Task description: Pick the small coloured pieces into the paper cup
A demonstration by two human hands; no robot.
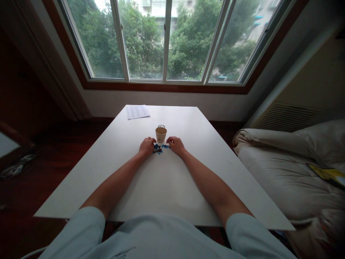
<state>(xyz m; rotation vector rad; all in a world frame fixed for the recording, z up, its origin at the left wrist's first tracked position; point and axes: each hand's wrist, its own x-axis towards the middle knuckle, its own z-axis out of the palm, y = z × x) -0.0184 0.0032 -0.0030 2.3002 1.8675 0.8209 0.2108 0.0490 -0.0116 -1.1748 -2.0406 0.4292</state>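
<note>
A brown paper cup [161, 135] stands upright on the white table, its opening facing up. Just in front of it lies a loose pile of small blue and dark red beads [157, 149], or bead-like pieces. My left hand [147, 146] rests at the pile's left side, fingers curled in and touching its edge. On the right, my right hand [176, 145] has its fingers bent together at the pieces beside the cup. Whatever either hand's fingertips hold is too small to make out. Neither hand grips the cup.
Behind the cup is a small dark looped item [161, 126], perhaps a cord. Printed papers [138, 112] lie at the far left of the white table [167, 190]. A beige sofa [275, 172] stands to the right. Beyond the table is a wide window [145, 43].
</note>
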